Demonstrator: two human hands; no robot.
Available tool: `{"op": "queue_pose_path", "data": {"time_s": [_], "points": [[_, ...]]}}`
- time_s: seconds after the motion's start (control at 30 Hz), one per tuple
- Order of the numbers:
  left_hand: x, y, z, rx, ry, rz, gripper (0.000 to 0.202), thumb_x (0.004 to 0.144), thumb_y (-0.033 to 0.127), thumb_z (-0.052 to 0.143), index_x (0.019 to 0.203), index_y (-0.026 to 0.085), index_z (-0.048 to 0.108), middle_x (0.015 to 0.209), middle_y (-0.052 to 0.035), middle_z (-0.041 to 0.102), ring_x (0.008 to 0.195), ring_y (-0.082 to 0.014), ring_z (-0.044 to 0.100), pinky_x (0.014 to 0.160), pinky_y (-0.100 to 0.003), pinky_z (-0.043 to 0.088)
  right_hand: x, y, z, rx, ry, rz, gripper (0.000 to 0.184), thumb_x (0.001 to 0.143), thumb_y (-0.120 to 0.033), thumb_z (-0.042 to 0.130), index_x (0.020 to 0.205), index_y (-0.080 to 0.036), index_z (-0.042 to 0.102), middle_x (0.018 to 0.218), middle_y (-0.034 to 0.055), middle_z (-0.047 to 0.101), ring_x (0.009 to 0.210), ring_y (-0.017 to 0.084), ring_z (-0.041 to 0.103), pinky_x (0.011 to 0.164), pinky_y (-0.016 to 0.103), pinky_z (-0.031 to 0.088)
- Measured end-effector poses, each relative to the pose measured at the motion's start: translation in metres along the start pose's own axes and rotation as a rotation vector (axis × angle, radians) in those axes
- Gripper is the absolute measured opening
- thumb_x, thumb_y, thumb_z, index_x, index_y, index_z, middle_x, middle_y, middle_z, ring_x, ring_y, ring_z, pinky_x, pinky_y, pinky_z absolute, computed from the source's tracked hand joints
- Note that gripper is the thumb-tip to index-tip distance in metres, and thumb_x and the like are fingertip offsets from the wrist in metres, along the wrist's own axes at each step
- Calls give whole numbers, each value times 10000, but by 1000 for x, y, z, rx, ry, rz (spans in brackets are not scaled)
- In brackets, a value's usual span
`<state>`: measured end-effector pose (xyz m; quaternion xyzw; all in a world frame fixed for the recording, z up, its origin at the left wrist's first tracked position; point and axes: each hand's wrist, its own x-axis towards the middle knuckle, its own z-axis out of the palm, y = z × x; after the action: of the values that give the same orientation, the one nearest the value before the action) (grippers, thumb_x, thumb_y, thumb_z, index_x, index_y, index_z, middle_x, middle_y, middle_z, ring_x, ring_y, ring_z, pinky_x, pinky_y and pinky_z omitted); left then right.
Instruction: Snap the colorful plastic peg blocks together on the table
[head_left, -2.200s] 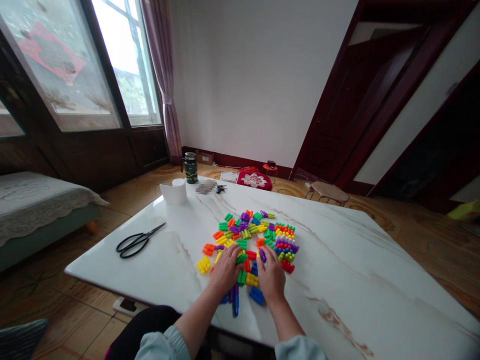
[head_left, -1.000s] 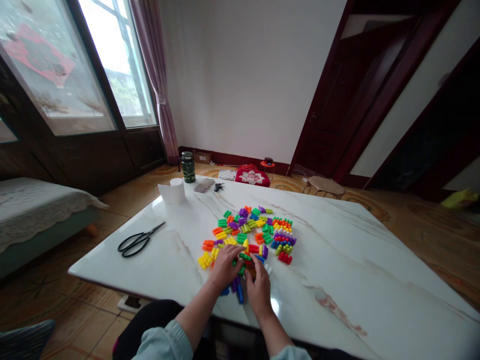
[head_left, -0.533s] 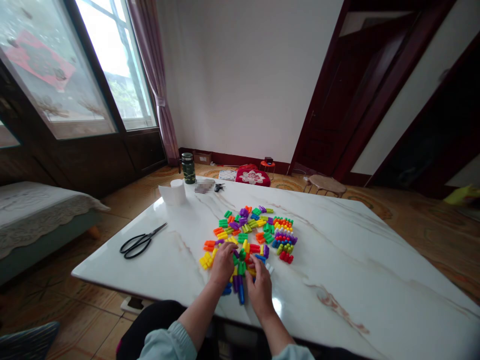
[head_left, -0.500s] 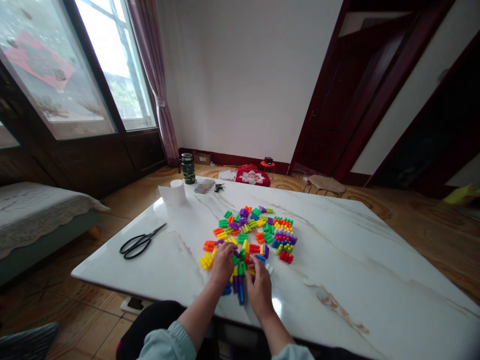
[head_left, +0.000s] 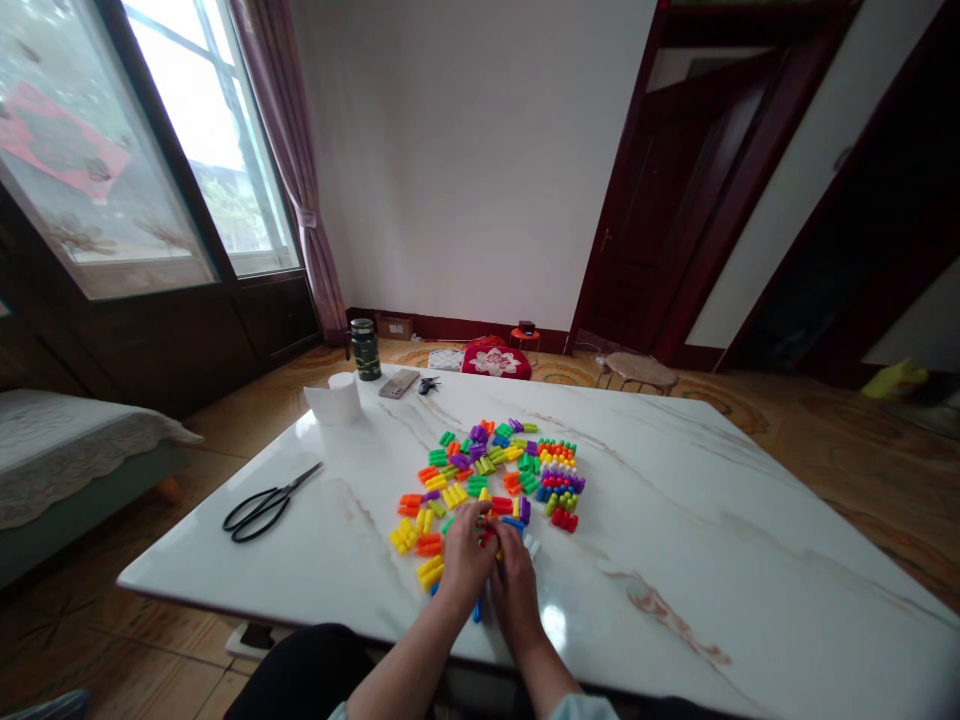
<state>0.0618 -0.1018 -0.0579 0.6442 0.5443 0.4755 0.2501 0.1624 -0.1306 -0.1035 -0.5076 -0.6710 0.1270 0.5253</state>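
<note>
A spread of small plastic building pieces (head_left: 487,470) in green, yellow, orange, purple, red and blue lies on the white marble table (head_left: 712,560). At its right side a joined block of stacked coloured rows (head_left: 559,485) rests flat. My left hand (head_left: 465,555) and my right hand (head_left: 514,580) are side by side at the near edge of the spread, fingers curled down over a few pieces. What they pinch is hidden under the fingers. A blue piece (head_left: 476,610) pokes out below them.
Black scissors (head_left: 266,505) lie at the table's left. A roll of white tissue (head_left: 334,398), a phone (head_left: 399,383) and keys (head_left: 427,384) sit at the far edge. A dark flask (head_left: 365,349) stands behind, a low bed (head_left: 67,450) at left.
Both hands have drawn together over the nearest pieces. The view has tilted up and shifted, so the table sits lower in the picture.
</note>
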Motion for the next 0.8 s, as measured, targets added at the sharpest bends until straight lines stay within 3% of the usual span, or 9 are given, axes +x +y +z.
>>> {"op": "queue_pose_path", "data": {"time_s": [0.17,0.27,0.33,0.43,0.5,0.63,0.8], "points": [[-13,2,-16,118,-60,212,371,799,109,524,1150,200,602,1170,-103,632,1090,-231,624,928,-403,543,4,-12,-6,119,56,114,280,925,-337,471,1103,-203,641,1090,89,699,1014,249,661,874,390,544],[-33,-4,-37,295,-130,392,392,894,287,532,1282,230,552,1303,-110,593,1229,-262,548,1046,-456,458,5,-18,-8,155,99,229,273,930,-412,478,1038,-205,620,953,65,714,862,227,683,770,356,558],[-44,-13,-48,434,-181,463,538,877,435,570,1376,252,490,1398,-110,538,1304,-299,486,1115,-516,366,5,-19,-7,149,127,273,275,922,-444,497,1012,-209,607,915,59,714,828,223,683,748,347,555],[-49,-29,-54,596,-226,476,842,770,640,614,1481,258,373,1516,-127,415,1378,-374,389,1131,-593,285,3,-16,-3,123,151,271,275,920,-455,500,1000,-210,595,928,71,714,850,224,682,770,352,552],[-44,-36,-52,661,-261,464,933,713,700,623,1495,270,355,1554,-130,355,1404,-406,337,1124,-624,256,2,-12,-2,111,155,261,271,930,-446,488,1014,-210,591,942,76,713,858,221,682,771,348,552],[-27,-38,-43,712,-333,427,901,671,695,648,1453,305,428,1574,-102,324,1425,-413,293,1129,-643,212,1,-8,-1,78,170,199,253,943,-409,484,1047,-209,599,973,80,707,893,216,678,788,343,553],[-19,-32,-41,720,-323,385,803,696,588,674,1419,299,479,1577,-88,315,1435,-396,281,1137,-639,198,3,-13,-5,30,224,64,209,940,-361,516,1008,-209,642,1016,91,668,990,217,637,884,375,527]]}}
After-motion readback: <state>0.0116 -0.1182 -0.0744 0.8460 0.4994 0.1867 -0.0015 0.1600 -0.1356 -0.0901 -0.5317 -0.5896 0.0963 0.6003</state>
